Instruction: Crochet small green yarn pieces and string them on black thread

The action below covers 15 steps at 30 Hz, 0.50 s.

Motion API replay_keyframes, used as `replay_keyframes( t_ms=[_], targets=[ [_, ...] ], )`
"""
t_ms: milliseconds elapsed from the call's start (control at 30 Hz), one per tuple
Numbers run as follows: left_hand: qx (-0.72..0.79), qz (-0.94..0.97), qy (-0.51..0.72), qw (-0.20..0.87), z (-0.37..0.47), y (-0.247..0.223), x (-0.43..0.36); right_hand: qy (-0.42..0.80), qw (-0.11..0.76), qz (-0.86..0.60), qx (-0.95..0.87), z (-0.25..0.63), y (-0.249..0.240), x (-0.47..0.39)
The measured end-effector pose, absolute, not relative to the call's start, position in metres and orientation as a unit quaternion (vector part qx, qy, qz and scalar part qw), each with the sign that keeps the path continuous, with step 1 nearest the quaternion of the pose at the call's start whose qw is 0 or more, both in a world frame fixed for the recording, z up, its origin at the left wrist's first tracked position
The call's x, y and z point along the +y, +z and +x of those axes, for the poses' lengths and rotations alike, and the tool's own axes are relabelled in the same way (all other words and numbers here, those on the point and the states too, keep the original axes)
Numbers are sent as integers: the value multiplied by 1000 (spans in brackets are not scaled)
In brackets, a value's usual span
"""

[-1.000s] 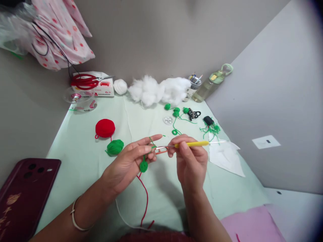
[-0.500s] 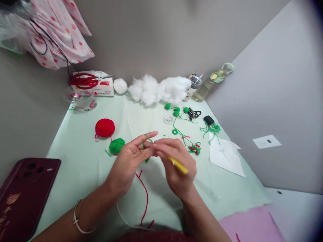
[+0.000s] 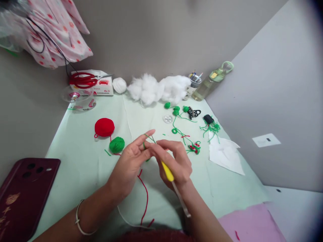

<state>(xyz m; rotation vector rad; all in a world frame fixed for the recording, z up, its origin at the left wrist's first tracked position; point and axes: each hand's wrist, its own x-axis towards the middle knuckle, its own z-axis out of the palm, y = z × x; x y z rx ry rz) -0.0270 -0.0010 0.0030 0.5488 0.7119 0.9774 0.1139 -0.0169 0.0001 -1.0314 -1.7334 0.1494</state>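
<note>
My right hand (image 3: 175,163) is closed around a crochet hook (image 3: 167,170) with a yellow grip; its thin tip points up and left toward my left index finger. Green yarn (image 3: 148,136) runs over that raised finger and wraps around another finger. My left hand (image 3: 133,161) pinches with thumb and fingers, meeting the right fingertips. A bit of green crochet work (image 3: 147,160) peeks out below the pinch, mostly hidden. Left of my hands lie a green yarn ball (image 3: 117,145) and a red yarn ball (image 3: 104,127).
White stuffing (image 3: 146,89) lies along the wall beside a white yarn ball (image 3: 119,85). Red scissors (image 3: 84,80) rest on a box. Green crochet pieces (image 3: 176,111), a hair clip (image 3: 193,113), tissue (image 3: 224,154) and a bottle (image 3: 212,82) stand right; a phone (image 3: 30,195) lies left.
My right hand has turned, so the hook now stands steeper, its tip and clear handle end showing. The right hand has shifted slightly left. My left hand keeps its pinch.
</note>
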Motion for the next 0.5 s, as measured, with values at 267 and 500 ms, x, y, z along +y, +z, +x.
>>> replay_keyframes(
  t_ms=[267,500],
  targets=[
    [317,261,436,801,-33,9,4,361,640,-424,-530,123,8,-6],
    [351,300,450,764,-27,5,2,282,569,-439,-636,113,6,-13]
  ],
)
